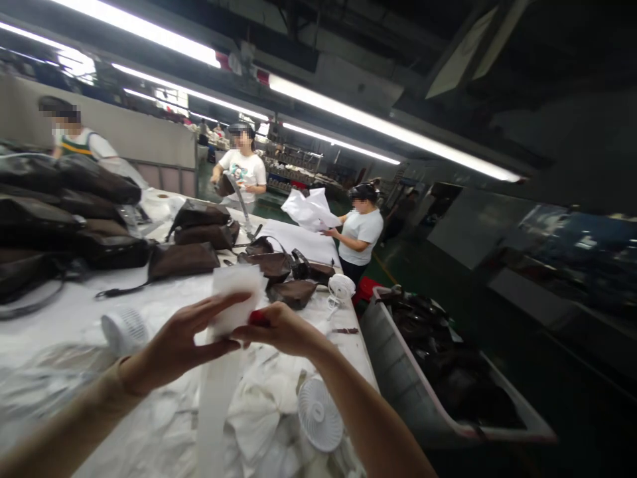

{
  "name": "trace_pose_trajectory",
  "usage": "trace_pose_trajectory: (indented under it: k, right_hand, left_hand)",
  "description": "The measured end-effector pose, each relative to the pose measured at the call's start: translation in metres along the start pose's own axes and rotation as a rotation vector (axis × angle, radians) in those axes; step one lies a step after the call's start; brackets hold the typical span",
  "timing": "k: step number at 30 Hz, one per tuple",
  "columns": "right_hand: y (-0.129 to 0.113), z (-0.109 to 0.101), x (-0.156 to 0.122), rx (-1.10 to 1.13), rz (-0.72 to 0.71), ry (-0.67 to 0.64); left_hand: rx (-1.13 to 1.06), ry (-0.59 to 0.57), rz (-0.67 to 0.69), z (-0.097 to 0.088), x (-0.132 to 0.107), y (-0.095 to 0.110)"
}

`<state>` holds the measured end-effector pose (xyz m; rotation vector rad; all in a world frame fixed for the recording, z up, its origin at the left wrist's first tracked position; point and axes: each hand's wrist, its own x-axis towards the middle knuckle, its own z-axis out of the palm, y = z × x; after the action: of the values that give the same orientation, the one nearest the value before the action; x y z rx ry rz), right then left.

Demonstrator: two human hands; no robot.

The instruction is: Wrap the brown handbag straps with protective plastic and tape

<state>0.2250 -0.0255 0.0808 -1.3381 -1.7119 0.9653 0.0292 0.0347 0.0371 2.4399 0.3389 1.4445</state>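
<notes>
I read the near field first. My left hand (182, 342) and right hand (281, 330) sit at lower centre, above a white-covered work table (348, 355). Between them stands a long white paper strip (235, 299), its upper end raised and its lower run reaching the frame's bottom edge. My left fingers (213, 317) lie extended, slightly spread, against the strip. My right fingers (243, 334) curl toward it beside a small red object (258, 318); I cannot tell whether they pinch anything.

Two round white fans (320, 413) (124, 330) lie on crumpled white sheeting (259, 411). Dark brown leather handbags (183, 260) occupy mid-table, with more stacked at left (74, 206). At right, a grey bin with a pink rim (423, 372) holds dark bags. Beyond, two co-workers (243, 166) (361, 229) stand at the far end.
</notes>
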Motion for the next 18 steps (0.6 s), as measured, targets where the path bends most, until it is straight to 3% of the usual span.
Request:
trace_pose_trajectory:
  k: [3, 11, 15, 18]
  right_hand:
    - [0.004, 0.002, 0.006, -0.165, -0.112, -0.187]
    - [0.012, 0.001, 0.013, -0.201, -0.144, -0.219]
    - [0.015, -0.010, 0.005, -0.027, -0.056, -0.217]
    - [0.023, -0.004, 0.001, 0.168, -0.011, -0.085]
  left_hand:
    - [-0.055, -0.057, 0.005, 0.000, 0.003, 0.005]
    - [-0.139, -0.098, -0.026, 0.000, 0.006, 0.004]
    - [-0.219, -0.031, -0.116, -0.004, 0.000, -0.001]
    - [-0.327, 0.031, -0.222, -0.004, -0.004, -0.005]
